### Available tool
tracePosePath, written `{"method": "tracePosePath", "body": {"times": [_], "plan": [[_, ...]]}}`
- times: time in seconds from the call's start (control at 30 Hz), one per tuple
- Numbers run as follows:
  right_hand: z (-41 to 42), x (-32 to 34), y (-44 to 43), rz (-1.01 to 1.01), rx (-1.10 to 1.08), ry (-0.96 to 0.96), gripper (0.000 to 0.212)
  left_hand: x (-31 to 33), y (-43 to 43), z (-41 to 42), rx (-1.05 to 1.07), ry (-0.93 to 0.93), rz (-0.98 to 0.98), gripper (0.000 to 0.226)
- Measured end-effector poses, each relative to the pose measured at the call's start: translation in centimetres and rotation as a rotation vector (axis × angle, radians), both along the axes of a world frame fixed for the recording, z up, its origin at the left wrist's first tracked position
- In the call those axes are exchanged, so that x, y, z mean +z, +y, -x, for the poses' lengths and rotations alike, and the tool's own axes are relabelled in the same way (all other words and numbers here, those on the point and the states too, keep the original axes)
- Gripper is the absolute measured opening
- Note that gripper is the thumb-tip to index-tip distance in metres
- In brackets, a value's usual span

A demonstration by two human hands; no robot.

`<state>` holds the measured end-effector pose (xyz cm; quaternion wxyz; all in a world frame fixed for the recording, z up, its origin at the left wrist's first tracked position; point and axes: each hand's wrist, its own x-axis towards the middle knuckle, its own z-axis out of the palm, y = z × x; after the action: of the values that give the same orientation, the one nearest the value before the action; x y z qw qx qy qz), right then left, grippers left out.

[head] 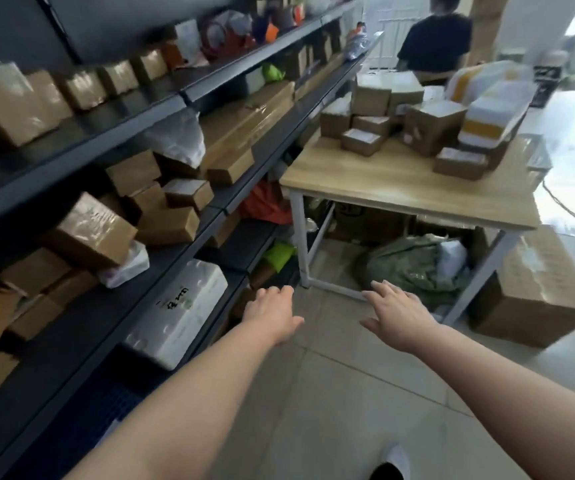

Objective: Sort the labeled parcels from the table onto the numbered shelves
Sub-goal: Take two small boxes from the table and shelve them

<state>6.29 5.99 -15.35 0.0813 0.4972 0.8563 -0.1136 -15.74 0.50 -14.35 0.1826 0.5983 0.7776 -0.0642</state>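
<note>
Several brown cardboard parcels (431,128) and white-and-yellow bags (486,116) are piled on the far half of a wooden table (400,192) with white legs. Dark shelves (81,143) run along the left, stocked with boxes (92,233) and a white parcel (182,313) on a low tier. My left hand (272,315) and my right hand (396,315) both reach forward over the tiled floor, short of the table, fingers straight and holding nothing.
A large cardboard box (535,289) stands on the floor right of the table. A green sack (414,265) and boxes lie under the table. A person in a dark shirt (435,39) stands behind it. The tiled aisle (313,393) runs between shelves and table.
</note>
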Motion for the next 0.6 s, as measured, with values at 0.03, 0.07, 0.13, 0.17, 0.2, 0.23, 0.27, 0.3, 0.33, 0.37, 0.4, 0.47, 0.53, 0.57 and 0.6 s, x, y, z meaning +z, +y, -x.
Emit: {"method": "tracePosePath", "body": {"times": [0.03,0.07,0.13,0.17,0.2,0.23,0.27,0.3,0.33,0.37,0.4,0.47,0.53,0.57,0.6], "plan": [[-0.7,0.2,2.1,0.001,-0.017,0.007,0.063,0.4,2.3,-0.5,-0.012,-0.002,-0.004,0.060],[-1.5,0.4,4.3,-0.002,-0.030,0.013,0.063,0.7,4.7,-1.1,-0.024,-0.006,-0.017,0.060],[-3.1,0.8,8.6,-0.011,-0.050,0.010,0.062,1.3,9.3,-2.4,-0.037,-0.019,-0.052,0.060],[-3.8,1.0,10.6,-0.015,-0.057,0.007,0.062,1.4,11.4,-3.2,-0.039,-0.033,-0.060,0.060],[-4.5,1.0,12.4,-0.017,-0.066,0.004,0.061,1.5,13.2,-4.0,-0.041,-0.044,-0.064,0.061],[-5.4,0.8,14.5,-0.012,-0.082,0.000,0.061,1.3,15.4,-4.9,-0.052,-0.047,-0.060,0.061],[-6.0,0.7,16.0,-0.006,-0.098,-0.005,0.061,1.0,16.9,-5.6,-0.062,-0.046,-0.055,0.061],[-6.3,0.5,16.8,0.003,-0.112,-0.009,0.061,0.9,17.8,-6.1,-0.075,-0.046,-0.051,0.061],[-6.7,0.2,18.1,0.019,-0.128,-0.009,0.061,0.7,19.1,-6.5,-0.094,-0.048,-0.044,0.061],[-6.9,-0.2,19.3,0.033,-0.144,-0.009,0.061,0.4,20.5,-6.9,-0.113,-0.049,-0.037,0.061],[-7.0,-0.5,20.5,0.047,-0.153,-0.010,0.061,0.2,21.9,-7.0,-0.129,-0.052,-0.034,0.061],[-7.0,-1.0,23.1,0.064,-0.170,-0.011,0.062,0.1,24.9,-6.9,-0.152,-0.054,-0.032,0.061],[-6.6,-1.2,26.0,0.069,-0.198,-0.010,0.062,0.0,28.4,-6.3,-0.177,-0.047,-0.033,0.060],[-6.3,-1.3,27.5,0.072,-0.219,-0.013,0.063,-0.1,30.4,-5.9,-0.185,-0.047,-0.028,0.060],[-6.1,-1.3,29.0,0.078,-0.240,-0.018,0.063,-0.1,32.4,-5.4,-0.198,-0.048,-0.024,0.060]]}}
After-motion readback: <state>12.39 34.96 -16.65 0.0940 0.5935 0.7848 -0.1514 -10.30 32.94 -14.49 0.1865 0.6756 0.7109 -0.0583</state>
